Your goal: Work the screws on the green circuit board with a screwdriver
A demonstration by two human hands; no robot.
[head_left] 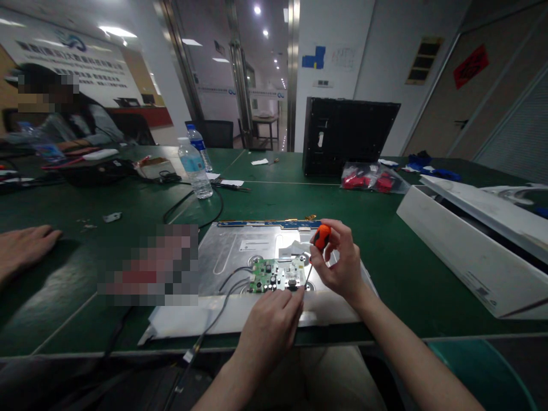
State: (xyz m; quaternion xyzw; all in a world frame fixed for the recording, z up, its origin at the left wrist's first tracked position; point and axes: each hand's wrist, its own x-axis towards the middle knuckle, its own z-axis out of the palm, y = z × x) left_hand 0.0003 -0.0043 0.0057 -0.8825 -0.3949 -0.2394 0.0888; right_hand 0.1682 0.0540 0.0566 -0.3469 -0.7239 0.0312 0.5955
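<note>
The right hand comes in from the lower right, wrist raised, fingers and thumb closed around the handle of an orange screwdriver, whose shaft slants down to the right edge of a circuit board. The left hand lies low at the board's near edge, knuckles up, its fingertips near the shaft's lower end; whether it grips anything cannot be told.

The board sits on a silvery panel, cables running from its left side. The panel lies flat on a green desk. At the far left are a seated person and a hand resting on the desk. Beyond stand glass doors and a black case.

A clear bag holds red things; a white box has its lid ajar, contents hidden. A bottle contains clear liquid.
</note>
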